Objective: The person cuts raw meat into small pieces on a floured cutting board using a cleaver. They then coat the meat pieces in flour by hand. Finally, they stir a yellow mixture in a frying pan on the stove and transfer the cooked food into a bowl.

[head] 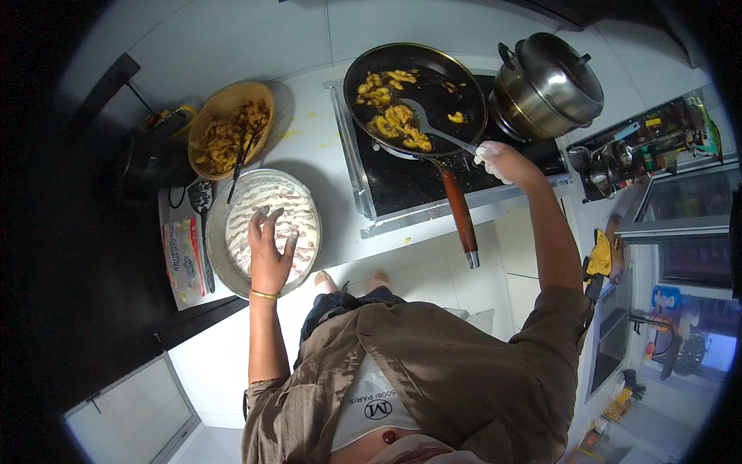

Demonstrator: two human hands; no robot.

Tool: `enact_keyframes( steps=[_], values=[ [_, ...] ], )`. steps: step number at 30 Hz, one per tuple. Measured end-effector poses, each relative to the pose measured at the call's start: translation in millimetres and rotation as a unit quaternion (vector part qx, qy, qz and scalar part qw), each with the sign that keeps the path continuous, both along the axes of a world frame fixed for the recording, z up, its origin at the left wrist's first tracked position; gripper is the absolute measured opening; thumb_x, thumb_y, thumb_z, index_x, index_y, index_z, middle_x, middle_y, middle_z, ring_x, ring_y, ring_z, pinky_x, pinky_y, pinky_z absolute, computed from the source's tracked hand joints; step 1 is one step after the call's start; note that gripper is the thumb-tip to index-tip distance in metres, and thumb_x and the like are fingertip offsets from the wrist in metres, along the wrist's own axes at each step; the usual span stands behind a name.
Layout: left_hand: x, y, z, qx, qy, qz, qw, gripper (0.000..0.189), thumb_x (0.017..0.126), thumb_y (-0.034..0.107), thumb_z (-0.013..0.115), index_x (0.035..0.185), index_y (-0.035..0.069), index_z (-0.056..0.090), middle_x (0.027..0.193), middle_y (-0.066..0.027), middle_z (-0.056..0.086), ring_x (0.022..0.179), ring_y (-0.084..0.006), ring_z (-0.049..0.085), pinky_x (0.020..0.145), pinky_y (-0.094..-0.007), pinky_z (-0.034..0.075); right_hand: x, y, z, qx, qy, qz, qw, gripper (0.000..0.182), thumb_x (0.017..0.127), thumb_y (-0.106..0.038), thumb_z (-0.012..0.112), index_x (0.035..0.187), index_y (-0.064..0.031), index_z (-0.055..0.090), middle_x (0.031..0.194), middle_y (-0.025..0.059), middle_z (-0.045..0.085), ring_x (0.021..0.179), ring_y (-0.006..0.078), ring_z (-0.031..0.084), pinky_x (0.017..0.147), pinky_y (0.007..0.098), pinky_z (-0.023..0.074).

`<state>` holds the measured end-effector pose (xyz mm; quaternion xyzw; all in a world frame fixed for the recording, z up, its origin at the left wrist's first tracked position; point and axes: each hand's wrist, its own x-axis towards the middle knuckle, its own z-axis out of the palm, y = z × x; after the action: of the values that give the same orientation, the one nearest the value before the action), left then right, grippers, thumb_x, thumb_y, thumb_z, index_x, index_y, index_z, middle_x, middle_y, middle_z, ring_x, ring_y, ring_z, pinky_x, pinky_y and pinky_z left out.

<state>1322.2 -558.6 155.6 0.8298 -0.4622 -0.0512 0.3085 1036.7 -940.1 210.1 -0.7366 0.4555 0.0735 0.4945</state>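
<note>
My right hand, whitened at the fingers, grips the handle of a grey cooking spatula. Its head rests among yellow-brown fried pieces in a dark frying pan. The pan sits on the cooktop, its brown handle pointing toward me. Over a round metal basin hovers my left hand, fingers apart and dusted white, holding nothing. Strips in white flour or batter lie in rows inside the basin. Whether the fingertips touch them, I cannot tell.
Behind the basin, a woven basket holds browned fried pieces and dark chopsticks. A black slotted turner and a plastic packet lie left. A lidded steel pot stands right of the pan on the black cooktop.
</note>
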Motion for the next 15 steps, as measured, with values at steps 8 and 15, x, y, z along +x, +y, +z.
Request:
enact_keyframes(
  steps=[8,15],
  values=[
    [-7.1,1.9,-3.1,0.002,-0.004,0.013,1.000,0.053,0.076,0.008,0.069,0.125,0.008,0.047,0.130,-0.0241,0.038,0.123,-0.0406,0.036,0.102,-0.0442,0.033,23.8,3.3,-30.0,0.103,-0.124,-0.075,0.984,0.016,0.095,-0.020,0.044,0.093,-0.0075,0.055,0.062,-0.0049,0.044,0.050,0.0056,0.039,0.043,0.0226,0.0299],
    [-15.5,0.2,1.3,0.001,-0.007,0.019,1.000,0.052,0.076,0.007,0.069,0.123,0.007,0.048,0.129,-0.0238,0.039,0.122,-0.0406,0.037,0.102,-0.0444,0.033,28.4,4.0,-36.0,0.263,-0.158,-0.148,0.940,0.018,0.095,-0.023,0.047,0.088,-0.0087,0.056,0.058,-0.0037,0.044,0.042,0.0061,0.036,0.035,0.0222,0.0239]
  ],
)
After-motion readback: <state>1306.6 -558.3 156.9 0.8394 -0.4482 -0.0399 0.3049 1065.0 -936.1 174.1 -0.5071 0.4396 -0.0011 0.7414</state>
